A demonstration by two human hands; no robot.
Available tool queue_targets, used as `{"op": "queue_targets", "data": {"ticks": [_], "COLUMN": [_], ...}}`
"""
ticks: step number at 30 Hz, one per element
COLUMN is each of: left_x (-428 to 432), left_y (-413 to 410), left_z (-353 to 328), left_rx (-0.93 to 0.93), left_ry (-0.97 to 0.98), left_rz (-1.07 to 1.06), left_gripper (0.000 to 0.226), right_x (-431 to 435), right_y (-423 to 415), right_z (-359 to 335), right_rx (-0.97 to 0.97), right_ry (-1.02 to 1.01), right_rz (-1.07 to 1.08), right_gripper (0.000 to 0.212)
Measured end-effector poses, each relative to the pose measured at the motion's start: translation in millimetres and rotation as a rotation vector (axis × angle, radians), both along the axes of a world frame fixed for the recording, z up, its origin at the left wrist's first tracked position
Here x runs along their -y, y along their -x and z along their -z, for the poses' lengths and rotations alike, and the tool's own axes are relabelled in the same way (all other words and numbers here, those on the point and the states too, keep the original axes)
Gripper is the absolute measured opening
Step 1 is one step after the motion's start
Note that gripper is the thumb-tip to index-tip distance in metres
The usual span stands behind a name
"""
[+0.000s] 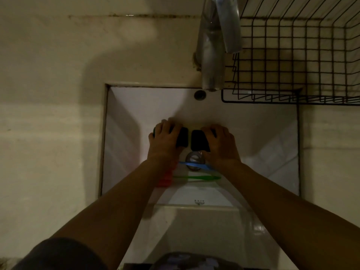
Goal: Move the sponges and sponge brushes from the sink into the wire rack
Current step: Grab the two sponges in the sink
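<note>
- L hand and R hand are both down in the sink, each laid over a dark sponge.
- L sponge shows at 3 o'clock of L fingers; R sponge at 9 o'clock of R fingers. Long axes run approx 12–6; the two sit side by side, narrow gap.
- Fingers curled over the far edges, prob. clamping; thumbs hidden, can't tell for sure.
- Rack lies at 1–2 o'clock, R hand nearer.
- Blue brush and green brush lie at 6 o'clock, across the drain, handles 9–3. Red bit at 7: unclear.
</note>
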State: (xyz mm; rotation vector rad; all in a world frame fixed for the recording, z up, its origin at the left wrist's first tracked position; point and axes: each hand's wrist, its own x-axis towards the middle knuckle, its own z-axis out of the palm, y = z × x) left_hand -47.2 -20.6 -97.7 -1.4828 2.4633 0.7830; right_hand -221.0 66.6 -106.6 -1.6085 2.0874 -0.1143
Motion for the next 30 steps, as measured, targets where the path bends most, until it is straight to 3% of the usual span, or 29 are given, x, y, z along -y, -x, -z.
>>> {"op": "queue_targets", "data": {"ticks": [7, 15, 30], "left_x": [-1, 0, 0], "left_y": [3, 3, -11], "left_z": [-30, -81, -170], "left_rx": [0.022, -0.088, -0.182], "left_ry": [0.006, 0.06, 0.301], "left_rz": [0.02, 0.098, 0.312], "left_gripper": [0.069, 0.064, 0.071], "right_x": [-6, -18, -36], "right_y": [0, -3, -12], "right_z": [-31, -90, -178], "right_rx": [-0.012, -0.059, -0.149], "right_ry": [0.041, 0.163, 0.333], "right_rz": [0.008, 0.054, 0.065], "right_gripper": [0.075, 0.076, 0.073]}}
